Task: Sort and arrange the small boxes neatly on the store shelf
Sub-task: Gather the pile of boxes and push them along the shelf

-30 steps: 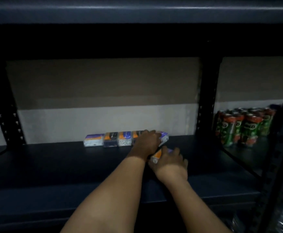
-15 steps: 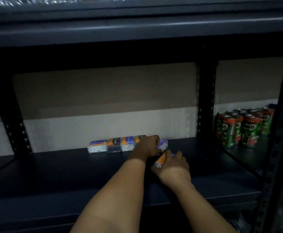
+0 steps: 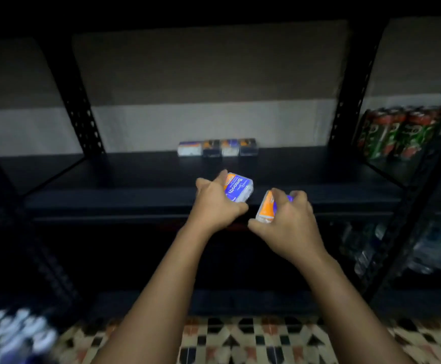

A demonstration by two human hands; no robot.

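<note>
My left hand (image 3: 214, 203) grips a small blue and orange box marked "Smooth" (image 3: 239, 187), held above the front edge of the dark shelf (image 3: 135, 174). To its right, my right hand (image 3: 290, 222) holds a second small orange and blue box (image 3: 266, 209), tilted on end. Both boxes are in the air, off the shelf. A row of several small boxes (image 3: 217, 147) stands side by side against the back wall of the shelf, well behind both hands.
Green and red drink cans (image 3: 398, 132) fill the shelf bay to the right, past a perforated black upright (image 3: 345, 111). Another upright (image 3: 80, 109) stands at the left. Bottled goods (image 3: 424, 248) sit lower right. Patterned floor tiles (image 3: 240, 340) show below.
Both hands have drawn back from the row at the back of the shelf toward me, each carrying a box. The view has tilted downward, showing the floor.
</note>
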